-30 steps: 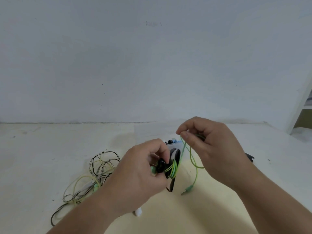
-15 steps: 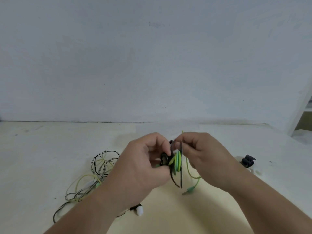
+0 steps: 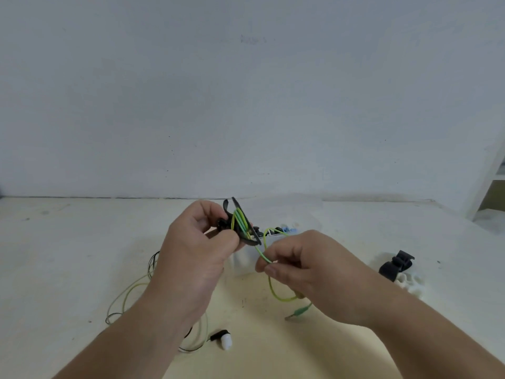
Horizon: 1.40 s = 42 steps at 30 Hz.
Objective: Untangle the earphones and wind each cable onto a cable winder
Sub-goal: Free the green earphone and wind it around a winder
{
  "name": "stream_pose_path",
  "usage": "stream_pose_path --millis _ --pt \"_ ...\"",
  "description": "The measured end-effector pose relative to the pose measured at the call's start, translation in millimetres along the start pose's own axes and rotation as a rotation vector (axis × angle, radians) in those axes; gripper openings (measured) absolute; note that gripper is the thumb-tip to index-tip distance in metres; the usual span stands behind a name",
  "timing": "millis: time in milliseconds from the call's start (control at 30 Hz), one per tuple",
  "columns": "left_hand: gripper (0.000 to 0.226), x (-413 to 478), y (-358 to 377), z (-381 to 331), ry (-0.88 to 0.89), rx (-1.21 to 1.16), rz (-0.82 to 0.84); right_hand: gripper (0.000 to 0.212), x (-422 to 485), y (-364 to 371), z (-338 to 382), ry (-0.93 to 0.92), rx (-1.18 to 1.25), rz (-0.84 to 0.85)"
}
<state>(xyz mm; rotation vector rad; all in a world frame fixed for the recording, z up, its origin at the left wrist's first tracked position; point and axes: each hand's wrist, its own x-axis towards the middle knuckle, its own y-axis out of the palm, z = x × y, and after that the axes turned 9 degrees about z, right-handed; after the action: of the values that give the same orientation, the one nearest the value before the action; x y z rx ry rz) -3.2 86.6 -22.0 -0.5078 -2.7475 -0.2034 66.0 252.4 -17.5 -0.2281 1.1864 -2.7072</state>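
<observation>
Surface: pale tabletop [image 3: 82, 255]
Left hand [image 3: 196, 255]: gripping black cable winder [image 3: 240, 225]
Right hand [image 3: 308, 266]: pinching green earphone cable [image 3: 263, 255]

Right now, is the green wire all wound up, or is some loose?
Partly wound. Turns of green cable sit on the black winder in the left hand; a loose stretch runs to the right hand, its plug dangling.
</observation>
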Motion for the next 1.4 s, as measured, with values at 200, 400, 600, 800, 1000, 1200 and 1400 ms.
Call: stream_pose_path --millis 200,400,600,800,1000,1200,1400 --pt "0.032 -4.4 2.1 -2.9 0.115 0.398 0.019 0.009 -5.2 -8.9 0.8 -0.011 0.109 0.072" --pt "0.035 -7.6 4.3 -0.2 0.202 0.533 0.007 0.011 -8.2 -12.6 0.2 0.000 0.118 0.119" --pt "0.032 -0.8 -7.2 -4.4 0.189 0.509 -0.172 0.015 -10.0 -26.8 -2.0 0.054 0.270 -0.157" --pt "0.033 0.7 -13.0 -2.0 0.165 0.553 -0.151 0.028 -11.9 -33.8 -1.5 0.056 0.598 -0.358" --pt "0.035 -0.2 -12.9 -1.4 0.180 0.582 -0.163 0.031 -21.2 -40.8 -7.3 0.058 0.313 -0.153" --pt "0.032 -0.8 -9.2 1.1 0.155 0.592 -0.044 0.035 -28.0 -42.8 -2.4 -0.177 0.574 0.210" --pt "0.032 -11.9 4.3 9.3 0.119 0.630 0.301 0.035 -17.6 -35.4 -3.2 -0.238 0.580 -0.104"
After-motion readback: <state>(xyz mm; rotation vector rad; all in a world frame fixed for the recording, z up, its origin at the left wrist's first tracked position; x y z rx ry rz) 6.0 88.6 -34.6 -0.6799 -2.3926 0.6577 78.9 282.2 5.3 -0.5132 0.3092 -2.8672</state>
